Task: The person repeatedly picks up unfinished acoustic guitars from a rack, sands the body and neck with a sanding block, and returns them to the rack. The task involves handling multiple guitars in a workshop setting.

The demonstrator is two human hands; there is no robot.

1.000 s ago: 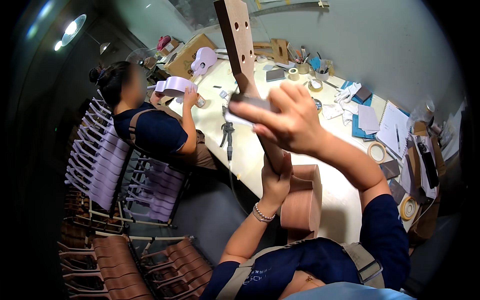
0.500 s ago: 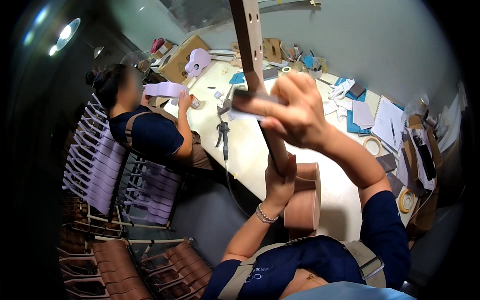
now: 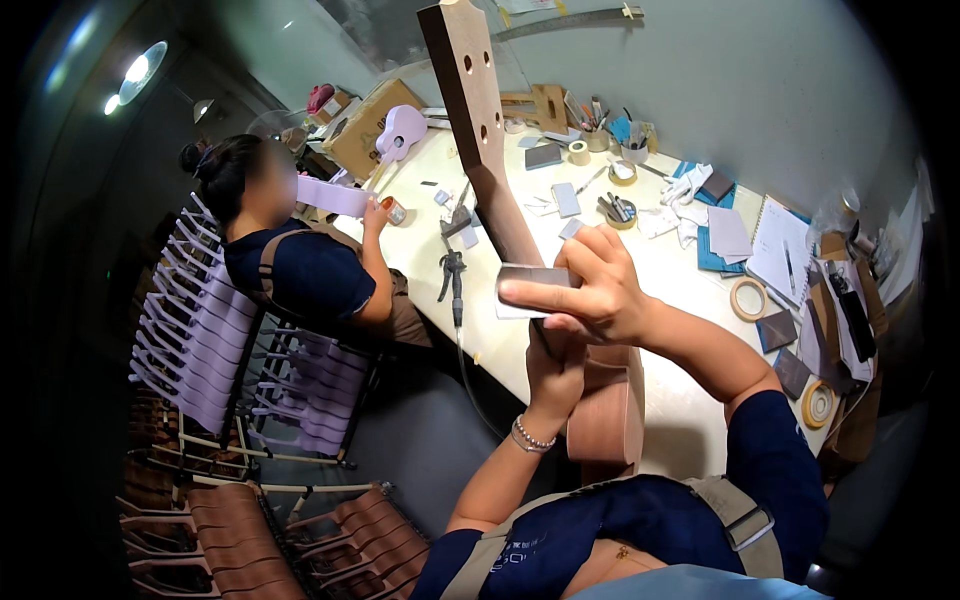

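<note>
An unpainted wooden ukulele (image 3: 603, 413) stands upright in front of me, its pegboard with tuning holes at the top and its body low at the table's edge. My left hand (image 3: 555, 377) is closed round the lower neck. My right hand (image 3: 600, 285) holds a grey sanding block (image 3: 525, 307) with a pale underside against the neck, just above my left hand, fingers stretched across it. A black air gun (image 3: 452, 285) on a hose lies on the white table (image 3: 680, 390) to the left.
A co-worker (image 3: 300, 270) at left holds a lilac ukulele (image 3: 330, 198). Racks of lilac bodies (image 3: 190, 350) and brown ones (image 3: 230, 530) stand left and below. Tape rolls (image 3: 748, 298), gloves (image 3: 687, 183), a notebook (image 3: 780, 250), pads and tools cover the table's back and right. A wall bounds it behind.
My right hand and the block have moved down the neck, closer to my left hand. The pegboard first moved right, then back left, now slightly left of where it started.
</note>
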